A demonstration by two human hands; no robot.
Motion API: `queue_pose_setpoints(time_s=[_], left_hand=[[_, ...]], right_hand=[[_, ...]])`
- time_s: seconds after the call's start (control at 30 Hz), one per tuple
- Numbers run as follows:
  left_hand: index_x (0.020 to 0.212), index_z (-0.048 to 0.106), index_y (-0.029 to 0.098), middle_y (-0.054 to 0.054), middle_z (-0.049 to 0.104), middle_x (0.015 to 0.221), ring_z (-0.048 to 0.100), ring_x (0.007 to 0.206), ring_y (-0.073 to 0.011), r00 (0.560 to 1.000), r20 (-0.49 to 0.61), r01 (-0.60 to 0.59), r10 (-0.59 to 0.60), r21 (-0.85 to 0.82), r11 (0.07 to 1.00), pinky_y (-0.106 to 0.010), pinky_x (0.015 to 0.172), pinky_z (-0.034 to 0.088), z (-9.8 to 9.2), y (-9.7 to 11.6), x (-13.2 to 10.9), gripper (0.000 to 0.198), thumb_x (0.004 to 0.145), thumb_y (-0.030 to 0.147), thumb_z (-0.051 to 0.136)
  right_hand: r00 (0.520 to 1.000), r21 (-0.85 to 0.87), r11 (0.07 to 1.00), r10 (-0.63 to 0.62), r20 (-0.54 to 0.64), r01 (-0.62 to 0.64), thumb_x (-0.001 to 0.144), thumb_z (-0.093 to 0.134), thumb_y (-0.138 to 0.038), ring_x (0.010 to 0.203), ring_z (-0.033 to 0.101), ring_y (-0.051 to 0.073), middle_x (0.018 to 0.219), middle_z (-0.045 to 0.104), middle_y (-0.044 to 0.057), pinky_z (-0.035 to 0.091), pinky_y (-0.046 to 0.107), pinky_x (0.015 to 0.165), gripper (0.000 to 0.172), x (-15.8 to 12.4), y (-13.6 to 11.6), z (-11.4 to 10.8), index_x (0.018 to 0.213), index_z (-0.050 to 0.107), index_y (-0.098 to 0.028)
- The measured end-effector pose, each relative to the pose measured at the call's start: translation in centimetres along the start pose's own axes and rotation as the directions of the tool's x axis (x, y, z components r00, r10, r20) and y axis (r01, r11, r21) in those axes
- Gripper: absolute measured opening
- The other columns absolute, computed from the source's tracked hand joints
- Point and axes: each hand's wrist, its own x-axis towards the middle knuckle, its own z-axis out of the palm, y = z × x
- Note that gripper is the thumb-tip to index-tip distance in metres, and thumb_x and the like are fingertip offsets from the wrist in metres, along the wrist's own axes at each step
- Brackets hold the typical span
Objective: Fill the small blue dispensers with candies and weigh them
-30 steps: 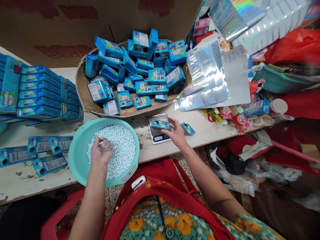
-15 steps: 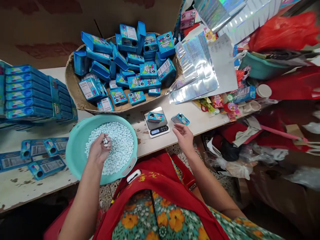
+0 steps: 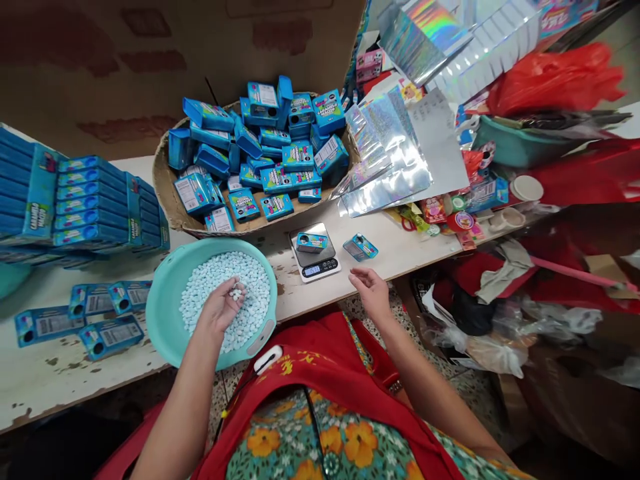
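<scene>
My left hand (image 3: 223, 305) is cupped over the turquoise basin (image 3: 163, 300), its fingers curled round a few small pale candies (image 3: 237, 291). Many more loose candies (image 3: 205, 283) fill the basin beneath it. My right hand (image 3: 371, 291) hovers at the table edge with fingers apart and nothing in them. Just beyond it a blue candy box (image 3: 361, 246) lies on the table, not touched. Another blue box (image 3: 312, 243) rests on the small digital scale (image 3: 320, 268), between my two hands; the scale's display is lit but too small to read surely.
Behind the scale, a cardboard carton (image 3: 167, 200) holds a heap of blue boxes. Stacked blue boxes (image 3: 93, 200) stand at the left, with several lying flat (image 3: 113, 335) in front. Shiny holographic sheets (image 3: 395, 180) and small colourful packets (image 3: 434, 210) cover the right side.
The view has shifted slightly. My left hand, with the candies, has moved right over the basin. My right hand has drawn back a little from the box beside the scale.
</scene>
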Motion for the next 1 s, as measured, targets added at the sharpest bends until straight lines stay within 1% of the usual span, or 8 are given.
queue_pose_setpoints(time_s=[0.27, 0.4, 0.47, 0.53, 0.6, 0.67, 0.8, 1.0], left_hand=[[0.080, 0.059, 0.010, -0.001, 0.053, 0.064, 0.047, 0.046, -0.0062, 0.986, 0.163, -0.063, 0.017, 0.279, 0.958, -0.014, 0.036, 0.031, 3.4, -0.5, -0.7, 0.018, 0.074, 0.024, 0.069], [0.071, 0.055, 0.015, 0.004, 0.041, 0.054, 0.037, 0.043, -0.0065, 0.980, 0.089, -0.201, 0.181, 0.374, 0.905, -0.017, 0.038, 0.025, 4.1, -0.1, -0.7, 0.036, 0.070, 0.048, 0.069], [0.072, 0.060, 0.017, 0.000, 0.051, 0.061, 0.048, 0.055, -0.0122, 0.929, 0.063, -0.334, 0.365, 0.572, 0.750, -0.022, 0.048, 0.037, 3.4, 0.2, -0.5, 0.035, 0.069, 0.051, 0.067], [0.075, 0.066, 0.019, -0.007, 0.063, 0.083, 0.058, 0.083, -0.0226, 0.829, 0.106, -0.412, 0.549, 0.781, 0.470, -0.031, 0.070, 0.046, 2.4, 0.3, -0.3, 0.031, 0.065, 0.048, 0.069], [0.081, 0.069, 0.021, -0.010, 0.065, 0.104, 0.053, 0.107, -0.0300, 0.750, 0.167, -0.437, 0.640, 0.851, 0.291, -0.040, 0.090, 0.042, 1.8, 0.0, -0.1, 0.031, 0.065, 0.046, 0.070], [0.090, 0.069, 0.020, -0.011, 0.066, 0.108, 0.054, 0.110, -0.0302, 0.748, 0.128, -0.477, 0.652, 0.786, 0.394, -0.043, 0.096, 0.039, 2.2, -0.5, -0.3, 0.037, 0.069, 0.050, 0.066], [0.101, 0.064, 0.015, -0.014, 0.067, 0.107, 0.062, 0.103, -0.0256, 0.881, 0.022, -0.462, 0.473, 0.260, 0.848, -0.039, 0.094, 0.043, 5.6, -0.4, -2.3, 0.051, 0.076, 0.059, 0.059], [0.098, 0.064, 0.013, -0.014, 0.067, 0.111, 0.060, 0.110, -0.0222, 0.914, 0.065, -0.353, 0.400, -0.356, 0.865, -0.035, 0.097, 0.045, 8.6, 2.8, -5.7, 0.044, 0.092, 0.050, 0.041]], right_hand=[[0.993, -0.029, 0.999, 0.026, 0.111, -0.023, 0.074, 0.069, -0.046, 0.085, 0.065, 0.022, 0.094, 0.069, 0.009, 0.052, 0.042, 0.083, 0.037, -0.2, 1.7, 0.9, 0.096, 0.064, -0.017], [0.983, -0.131, 0.979, -0.139, 0.117, 0.154, 0.079, 0.065, -0.041, 0.093, 0.063, 0.023, 0.106, 0.066, 0.010, 0.051, 0.041, 0.086, 0.036, 0.2, 0.7, 2.2, 0.107, 0.061, -0.019], [0.963, -0.155, 0.952, -0.252, 0.096, 0.265, 0.075, 0.069, -0.040, 0.105, 0.059, 0.024, 0.118, 0.060, 0.012, 0.050, 0.040, 0.087, 0.051, 1.5, 0.0, 3.6, 0.120, 0.055, -0.019], [0.942, -0.180, 0.925, -0.326, 0.082, 0.336, 0.069, 0.074, -0.039, 0.115, 0.053, 0.026, 0.128, 0.054, 0.014, 0.049, 0.040, 0.090, 0.068, 3.5, -0.6, 5.5, 0.128, 0.047, -0.019], [0.933, -0.209, 0.910, -0.341, 0.115, 0.359, 0.067, 0.075, -0.040, 0.112, 0.055, 0.027, 0.122, 0.057, 0.013, 0.047, 0.041, 0.092, 0.066, 5.5, -1.4, 7.3, 0.124, 0.050, -0.018], [0.920, -0.236, 0.893, -0.346, 0.182, 0.383, 0.069, 0.074, -0.043, 0.099, 0.060, 0.026, 0.106, 0.064, 0.009, 0.047, 0.040, 0.088, 0.049, 6.7, -2.8, 8.7, 0.109, 0.058, -0.018], [0.795, -0.252, 0.769, -0.490, 0.359, 0.588, 0.073, 0.072, -0.045, 0.090, 0.061, 0.023, 0.094, 0.066, 0.004, 0.046, 0.036, 0.082, 0.034, 4.9, -8.5, 10.0, 0.095, 0.063, -0.021], [0.587, -0.197, 0.607, -0.554, 0.590, 0.770, 0.075, 0.073, -0.041, 0.089, 0.060, 0.025, 0.092, 0.067, 0.005, 0.043, 0.038, 0.082, 0.030, -0.6, -14.4, 13.7, 0.099, 0.066, -0.026]])
